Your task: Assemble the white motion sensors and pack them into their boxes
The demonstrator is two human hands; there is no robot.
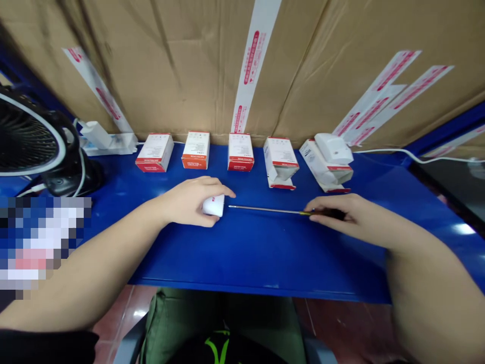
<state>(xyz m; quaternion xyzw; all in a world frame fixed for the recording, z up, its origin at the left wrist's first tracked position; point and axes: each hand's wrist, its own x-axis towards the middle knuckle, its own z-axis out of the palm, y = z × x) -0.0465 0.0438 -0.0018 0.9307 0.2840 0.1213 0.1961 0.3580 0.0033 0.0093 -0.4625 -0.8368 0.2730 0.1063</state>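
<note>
My left hand [193, 201] is closed around a small white plastic device [214, 205] on the blue table, its thumb and fingers on opposite sides. Most of the device is hidden in the palm. In my right hand [344, 215] is a screwdriver [269, 209] with a long thin shaft, its dark handle partly covered by the fingers. The shaft points left, and its tip ends just short of the white device, apart from it.
Several small red-and-white boxes [240, 151] stand along the back by a cardboard wall [189, 65]. On the rightmost box [322, 167] rests another white device [333, 148]. A black fan [30, 136] and a white power strip [115, 144] occupy the left; a white cable [401, 151] crosses the right.
</note>
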